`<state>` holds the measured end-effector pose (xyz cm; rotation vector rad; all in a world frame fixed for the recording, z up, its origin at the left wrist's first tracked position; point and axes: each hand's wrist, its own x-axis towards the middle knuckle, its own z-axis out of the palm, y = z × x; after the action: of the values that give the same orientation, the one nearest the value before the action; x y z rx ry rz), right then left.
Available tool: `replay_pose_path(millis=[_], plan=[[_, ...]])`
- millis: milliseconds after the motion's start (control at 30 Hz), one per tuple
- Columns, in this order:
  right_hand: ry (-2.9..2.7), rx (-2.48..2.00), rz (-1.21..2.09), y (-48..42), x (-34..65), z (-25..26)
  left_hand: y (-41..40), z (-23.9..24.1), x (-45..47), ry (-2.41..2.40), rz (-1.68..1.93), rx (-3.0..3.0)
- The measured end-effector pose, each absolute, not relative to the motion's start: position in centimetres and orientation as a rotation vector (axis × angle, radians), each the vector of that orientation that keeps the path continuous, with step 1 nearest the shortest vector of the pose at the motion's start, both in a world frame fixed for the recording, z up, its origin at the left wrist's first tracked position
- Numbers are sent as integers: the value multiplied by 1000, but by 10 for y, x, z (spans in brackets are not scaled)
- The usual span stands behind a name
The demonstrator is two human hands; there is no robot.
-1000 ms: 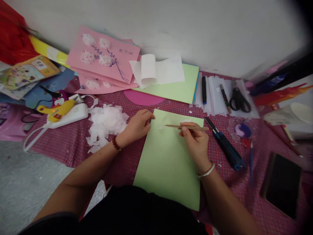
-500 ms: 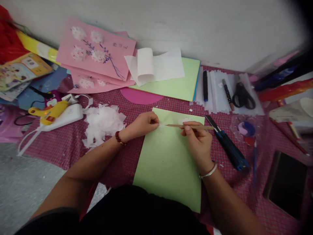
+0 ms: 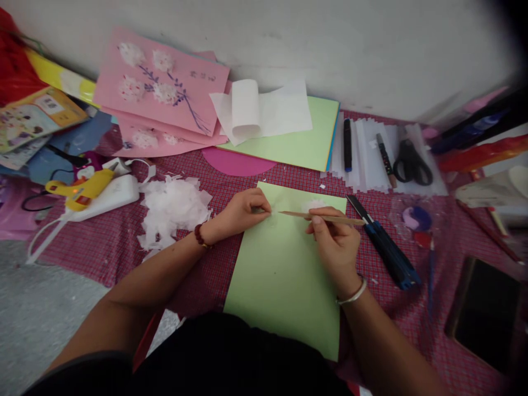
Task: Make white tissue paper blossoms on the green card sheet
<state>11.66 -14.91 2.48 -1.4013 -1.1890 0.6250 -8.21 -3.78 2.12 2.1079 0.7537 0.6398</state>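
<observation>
My right hand (image 3: 339, 242) grips a thin wooden stick (image 3: 295, 214), held nearly level with its pointed end toward my left hand (image 3: 243, 212). The left fingers are pinched together just short of the point; whatever lies between them is too small to make out. Both hands are over the upper part of a light green sheet of paper (image 3: 284, 286). A small white paper tuft (image 3: 313, 204) sits on that sheet, partly behind my right fingers. Left of my left hand lies a heap of torn white tissue pieces (image 3: 175, 209).
Right of the sheet lies a utility knife (image 3: 388, 250) with its blade out. Scissors (image 3: 411, 162), a black marker (image 3: 347, 146) and a phone-like dark slab (image 3: 484, 313) are farther right. Pink flower cards (image 3: 160, 82) and a yellow glue gun (image 3: 82, 190) are on the left.
My left fingers have shifted slightly, and the white scrap seen at their tips before no longer shows clearly. My right hand keeps the stick in almost the same place.
</observation>
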Motion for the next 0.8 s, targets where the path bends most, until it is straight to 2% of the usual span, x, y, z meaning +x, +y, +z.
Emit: replay_pose_path(millis=[200, 467, 800], plan=[[-1300, -1416, 612, -148, 114, 30, -36, 17, -88, 630, 531, 2303], [-1437, -1436, 624, -145, 111, 25, -35, 17, -88, 587, 521, 2277], [-1677, -1459, 456, -144, 109, 31, -34, 16, -82, 727, 504, 2309]])
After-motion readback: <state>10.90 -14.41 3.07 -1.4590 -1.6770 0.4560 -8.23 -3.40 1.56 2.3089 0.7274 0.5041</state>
